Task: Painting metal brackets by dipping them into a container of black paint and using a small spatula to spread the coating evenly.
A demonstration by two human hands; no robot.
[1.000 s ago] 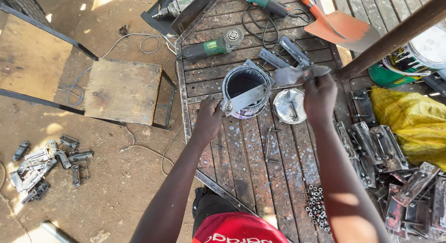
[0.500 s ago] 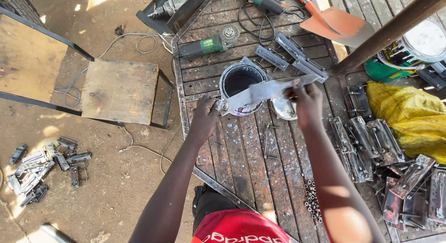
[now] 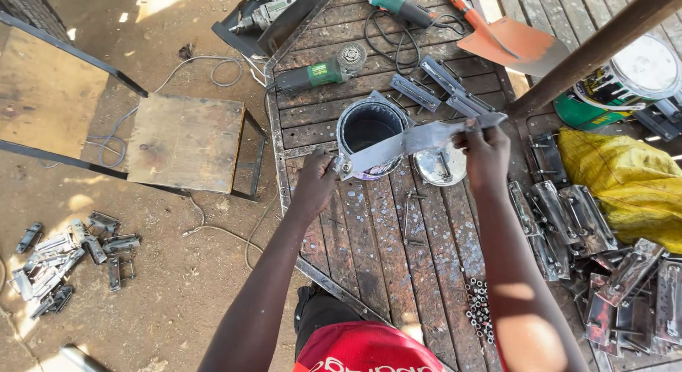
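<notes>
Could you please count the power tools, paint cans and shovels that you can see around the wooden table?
Angle grinders: 2, one green and one teal
Drills: 1, in the black tray
Open paint cans: 1, beneath the metal strip
Closed paint cans: 1
Shovels: 1, orange blade
Total: 6

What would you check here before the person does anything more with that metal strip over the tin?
1. Left hand grips the strip's lower end: ok.
2. Right hand grips the upper end: ok.
3. Metal strip held clear above the open tin: ok.
4. Tin upright on the wooden table: ok.
5. Tin's lid lying beside it, out of the way: ok.
6. Strip's coating wet or dry: cannot tell.
</notes>
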